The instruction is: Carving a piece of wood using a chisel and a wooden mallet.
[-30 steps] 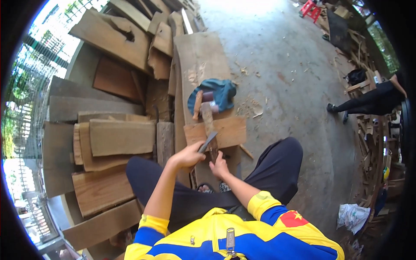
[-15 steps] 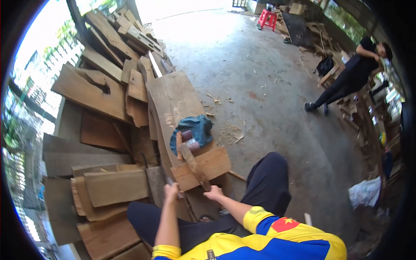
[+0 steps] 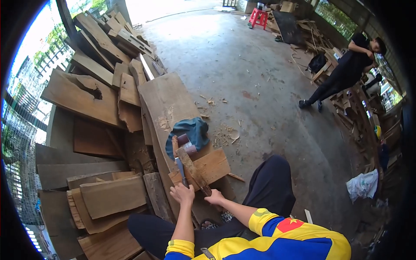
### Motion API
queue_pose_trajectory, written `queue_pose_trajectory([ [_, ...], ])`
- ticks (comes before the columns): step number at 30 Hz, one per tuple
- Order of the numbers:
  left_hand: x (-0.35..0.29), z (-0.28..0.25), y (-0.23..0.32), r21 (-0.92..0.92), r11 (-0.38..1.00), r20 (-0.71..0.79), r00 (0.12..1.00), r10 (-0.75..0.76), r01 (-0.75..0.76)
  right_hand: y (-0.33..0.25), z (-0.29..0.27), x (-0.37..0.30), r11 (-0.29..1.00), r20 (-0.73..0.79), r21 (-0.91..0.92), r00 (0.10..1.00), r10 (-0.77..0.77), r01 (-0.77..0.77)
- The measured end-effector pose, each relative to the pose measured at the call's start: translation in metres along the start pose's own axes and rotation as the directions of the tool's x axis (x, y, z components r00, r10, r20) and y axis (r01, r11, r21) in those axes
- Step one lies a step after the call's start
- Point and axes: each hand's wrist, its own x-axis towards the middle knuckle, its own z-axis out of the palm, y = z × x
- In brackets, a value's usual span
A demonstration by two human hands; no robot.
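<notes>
My right hand (image 3: 214,197) grips the lower end of a rough brown wood strip (image 3: 193,171). The strip slants up and away, resting across a lighter wood block (image 3: 215,164). Closed beside it on the left, my left hand (image 3: 183,193) holds a slim blade-like tool (image 3: 180,168). Its grey-blue length points away from me, alongside the strip; its exact kind is unclear. Beyond the block, a teal cloth (image 3: 194,131) lies bunched on a long plank bench (image 3: 167,95). On the cloth are a reddish-brown cylinder (image 3: 183,139) and an orange-brown wooden piece (image 3: 175,143).
Stacked boards (image 3: 113,197) crowd my left. Wood shavings (image 3: 225,135) litter the concrete floor (image 3: 268,104) right of the bench. A person in dark clothes (image 3: 342,71) stands at far right, near scrap wood. A red stool (image 3: 258,18) and a white sack (image 3: 362,185) are farther off.
My left hand has moved right and slightly down, closer to the strip, and its tool now points away beside it. My right hand keeps its grip. The view has shifted slightly.
</notes>
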Motion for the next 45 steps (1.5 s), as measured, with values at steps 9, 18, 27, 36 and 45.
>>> queue_pose_trajectory([
  [9, 0.015, 0.007, 0.007, -0.009, 0.999, -0.022, 0.999, 0.031, -0.031, -0.002, 0.003, -0.011, 0.995, -0.024, 0.09, 0.999, -0.041, 0.043],
  [18, 0.037, 0.028, 0.008, -0.32, 0.933, -0.269, 0.96, 0.078, -0.165, -0.016, 0.003, -0.009, 0.995, -0.035, 0.098, 0.999, 0.001, 0.003],
  [27, 0.034, 0.033, 0.003, -0.353, 0.916, -0.303, 0.95, 0.081, -0.191, -0.012, 0.013, -0.012, 0.995, -0.066, 0.101, 0.998, -0.013, 0.02],
  [36, 0.037, 0.026, 0.005, -0.333, 0.925, -0.284, 0.955, 0.09, -0.186, -0.012, 0.015, -0.007, 0.99, -0.037, 0.139, 0.999, 0.0, 0.005],
  [45, 0.038, 0.033, -0.005, -0.403, 0.874, -0.327, 0.935, 0.138, -0.271, -0.015, 0.006, -0.021, 0.985, -0.081, 0.139, 0.992, -0.093, 0.104],
])
